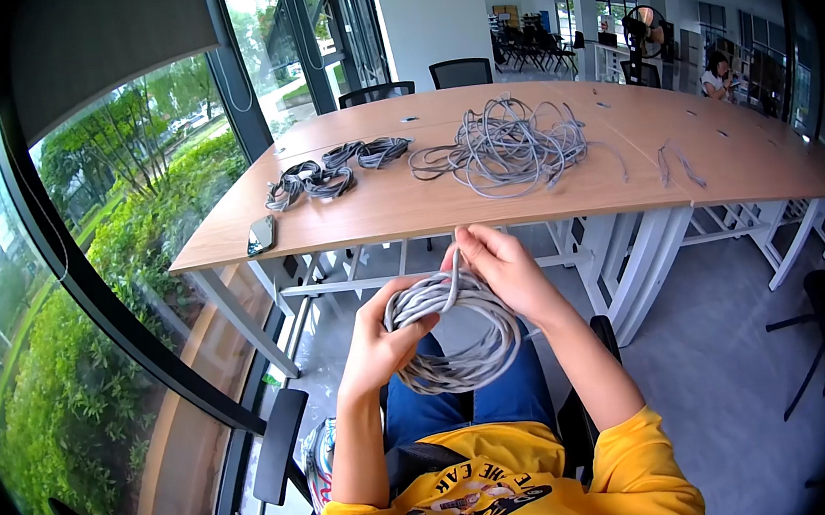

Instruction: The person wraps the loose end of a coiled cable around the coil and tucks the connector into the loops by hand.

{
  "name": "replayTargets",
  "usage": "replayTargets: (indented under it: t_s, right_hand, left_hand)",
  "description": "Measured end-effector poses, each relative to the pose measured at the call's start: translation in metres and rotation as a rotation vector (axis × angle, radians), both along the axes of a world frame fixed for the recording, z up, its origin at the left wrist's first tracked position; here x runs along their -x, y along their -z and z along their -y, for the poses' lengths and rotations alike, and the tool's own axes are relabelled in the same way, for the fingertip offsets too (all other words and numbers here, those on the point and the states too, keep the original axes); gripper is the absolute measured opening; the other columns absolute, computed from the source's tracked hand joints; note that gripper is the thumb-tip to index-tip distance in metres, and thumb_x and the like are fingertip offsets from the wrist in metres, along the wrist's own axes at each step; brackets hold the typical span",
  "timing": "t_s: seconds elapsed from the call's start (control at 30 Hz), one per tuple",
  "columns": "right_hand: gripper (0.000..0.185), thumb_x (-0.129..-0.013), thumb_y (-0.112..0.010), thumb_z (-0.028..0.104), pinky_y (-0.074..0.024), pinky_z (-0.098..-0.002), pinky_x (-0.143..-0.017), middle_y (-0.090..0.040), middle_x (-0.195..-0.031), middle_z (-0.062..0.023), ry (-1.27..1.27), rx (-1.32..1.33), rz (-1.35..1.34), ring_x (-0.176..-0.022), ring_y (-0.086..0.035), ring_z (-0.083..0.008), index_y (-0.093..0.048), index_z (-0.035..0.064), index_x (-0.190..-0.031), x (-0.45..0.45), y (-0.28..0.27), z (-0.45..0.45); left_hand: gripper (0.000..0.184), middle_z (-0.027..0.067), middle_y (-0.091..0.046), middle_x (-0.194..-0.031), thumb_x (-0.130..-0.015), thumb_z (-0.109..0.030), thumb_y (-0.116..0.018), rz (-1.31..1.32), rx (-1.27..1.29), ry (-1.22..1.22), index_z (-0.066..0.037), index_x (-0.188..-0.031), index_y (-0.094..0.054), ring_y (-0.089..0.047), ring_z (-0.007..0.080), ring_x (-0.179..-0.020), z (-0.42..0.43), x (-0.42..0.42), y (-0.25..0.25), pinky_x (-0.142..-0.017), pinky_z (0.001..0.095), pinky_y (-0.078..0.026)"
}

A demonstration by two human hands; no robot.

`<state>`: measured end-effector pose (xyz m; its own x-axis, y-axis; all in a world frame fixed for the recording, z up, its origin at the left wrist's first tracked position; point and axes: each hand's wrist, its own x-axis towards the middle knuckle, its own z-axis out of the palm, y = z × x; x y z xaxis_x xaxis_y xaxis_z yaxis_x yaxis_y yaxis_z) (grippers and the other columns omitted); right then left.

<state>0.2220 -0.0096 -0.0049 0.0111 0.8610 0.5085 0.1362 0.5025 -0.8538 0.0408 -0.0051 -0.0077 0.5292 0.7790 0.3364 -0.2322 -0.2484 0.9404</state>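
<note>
A coil of grey cable hangs above my lap, in front of the table's near edge. My left hand is wrapped round the left side of the coil, thumb across its loops. Higher up, at the coil's top right, my right hand pinches a length of the same cable that rises from the loops. On the wooden table lies a large loose tangle of grey cable. Left of the tangle are several smaller bundles of dark and grey cable.
A phone lies near the table's left edge. Short cable pieces lie to the right. Chairs stand behind the table, a fan beyond. A person is at the far right. A window wall borders the left side.
</note>
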Motion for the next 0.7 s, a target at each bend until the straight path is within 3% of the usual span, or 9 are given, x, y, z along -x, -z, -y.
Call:
replayTargets:
  t_s: [0.17, 0.23, 0.27, 0.33, 0.43, 0.53, 0.57, 0.63, 0.7]
  right_hand:
    - [0.036, -0.091, -0.045, 0.034, -0.0425, -0.0177, -0.052, -0.052, -0.066, -0.0015, -0.155, 0.272, -0.222, -0.059, -0.052, -0.0042, -0.052, 0.0014, -0.076, 0.004, -0.011, 0.019]
    - [0.035, -0.09, -0.046, 0.034, -0.0427, -0.0203, -0.042, -0.052, -0.066, -0.0013, -0.097, 0.281, -0.21, -0.051, -0.052, -0.0064, -0.051, 0.0008, -0.078, 0.005, -0.01, 0.015]
    - [0.035, -0.091, -0.045, 0.033, -0.0425, -0.0227, -0.036, -0.052, -0.065, -0.0016, -0.1, 0.299, -0.226, -0.044, -0.051, -0.0088, -0.05, 0.0002, -0.08, 0.005, -0.011, 0.015]
    - [0.036, -0.091, -0.044, 0.034, -0.0431, -0.023, -0.037, -0.051, -0.064, -0.0014, -0.136, 0.309, -0.221, -0.045, -0.051, -0.0088, -0.05, 0.0004, -0.08, 0.001, -0.015, 0.015]
    - [0.037, -0.092, -0.042, 0.035, -0.0453, -0.024, -0.039, -0.047, -0.06, -0.0008, -0.156, 0.312, -0.206, -0.045, -0.051, -0.0097, -0.048, 0.0011, -0.078, -0.002, -0.018, 0.011]
    - [0.037, -0.091, -0.043, 0.035, -0.0402, -0.0231, -0.036, -0.047, -0.059, -0.0001, -0.08, 0.376, -0.254, -0.043, -0.048, -0.0092, -0.048, 0.0022, -0.074, 0.0, -0.017, 0.008]
    - [0.037, -0.091, -0.044, 0.034, -0.0359, -0.0228, -0.034, -0.045, -0.057, 0.0009, -0.035, 0.321, -0.212, -0.041, -0.045, -0.0079, -0.048, 0.0029, -0.072, 0.0, -0.012, 0.002]
    - [0.037, -0.091, -0.044, 0.034, -0.0315, -0.0226, -0.033, -0.044, -0.055, 0.0018, 0.01, 0.265, -0.172, -0.04, -0.042, -0.0065, -0.049, 0.0037, -0.07, -0.002, -0.002, -0.008]
    - [0.038, -0.091, -0.046, 0.033, -0.0251, -0.0233, -0.034, -0.04, -0.052, 0.0046, 0.029, 0.139, -0.141, -0.04, -0.035, -0.0037, -0.048, 0.0049, -0.066, -0.002, 0.003, -0.014]
  left_hand:
    - [0.036, 0.0006, -0.057, -0.075, -0.069, 0.01, -0.052, 0.053, 0.046, -0.039, 0.002, -0.103, -0.055, -0.039, 0.0, -0.05, 0.004, -0.002, 0.002, -0.042, 0.0158, -0.03]
    - [0.036, 0.0031, -0.059, -0.08, -0.068, 0.01, -0.051, 0.139, -0.049, -0.065, 0.002, -0.104, -0.055, -0.047, 0.0023, -0.058, 0.003, -0.004, 0.006, -0.051, 0.0157, -0.038]
    - [0.034, 0.0058, -0.06, -0.087, -0.069, 0.01, -0.05, 0.122, -0.108, -0.098, 0.003, -0.103, -0.055, -0.054, 0.0065, -0.074, 0.002, -0.005, 0.009, -0.067, 0.0186, -0.045]
    - [0.033, 0.0065, -0.059, -0.09, -0.07, 0.01, -0.05, 0.078, -0.035, -0.154, 0.004, -0.102, -0.055, -0.054, 0.0084, -0.082, 0.002, -0.007, 0.007, -0.074, 0.0206, -0.044]
    - [0.033, 0.0056, -0.059, -0.087, -0.071, 0.009, -0.049, 0.078, -0.117, -0.23, 0.003, -0.102, -0.054, -0.054, 0.0063, -0.074, -0.007, -0.015, 0.014, -0.067, 0.0186, -0.045]
    - [0.029, 0.0012, -0.052, -0.063, -0.074, 0.005, -0.055, 0.149, -0.062, -0.21, 0.001, -0.103, -0.052, -0.032, 0.0014, -0.037, -0.007, -0.019, 0.015, -0.033, 0.0185, -0.019]
    - [0.029, 0.0012, -0.052, -0.063, -0.074, 0.005, -0.055, 0.148, -0.062, -0.209, 0.001, -0.103, -0.052, -0.032, 0.0014, -0.037, -0.006, -0.017, 0.013, -0.033, 0.0185, -0.019]
    - [0.029, 0.0038, -0.058, -0.076, -0.073, 0.007, -0.053, 0.074, 0.056, -0.137, 0.003, -0.102, -0.053, -0.048, 0.0061, -0.052, -0.004, -0.011, 0.009, -0.047, 0.0197, -0.039]
    - [0.029, 0.0038, -0.058, -0.076, -0.074, 0.004, -0.057, 0.067, 0.037, -0.122, 0.003, -0.102, -0.053, -0.049, 0.0064, -0.053, -0.003, -0.012, 0.008, -0.049, 0.0196, -0.04]
